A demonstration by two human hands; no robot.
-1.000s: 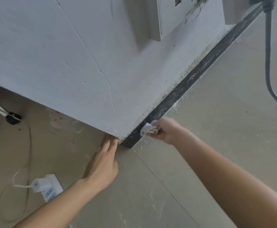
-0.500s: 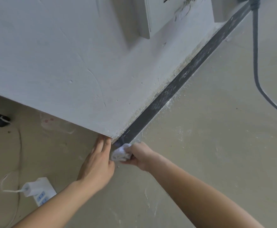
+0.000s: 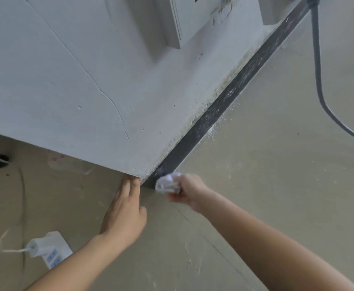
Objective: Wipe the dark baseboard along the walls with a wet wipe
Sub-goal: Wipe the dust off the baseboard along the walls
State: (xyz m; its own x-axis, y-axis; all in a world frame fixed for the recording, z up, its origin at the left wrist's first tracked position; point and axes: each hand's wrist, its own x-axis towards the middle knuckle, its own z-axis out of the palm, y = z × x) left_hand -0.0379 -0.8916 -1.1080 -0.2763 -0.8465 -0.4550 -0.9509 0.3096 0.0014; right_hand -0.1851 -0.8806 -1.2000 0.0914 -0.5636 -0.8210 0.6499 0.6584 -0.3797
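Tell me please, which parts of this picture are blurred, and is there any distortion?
Head view: the right hand and its crumpled wet wipe are smeared by motion; the left hand and the dark baseboard look sharp; the wide lens tilts the wall strongly.

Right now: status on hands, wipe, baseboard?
Right hand gripping wet wipe at baseboard corner end. Left hand flat on floor at wall corner. Far stretch dusty. No obstruction.

wipe (image 3: 167, 182) on baseboard (image 3: 220, 106) end, right of left hand (image 3: 124, 213)
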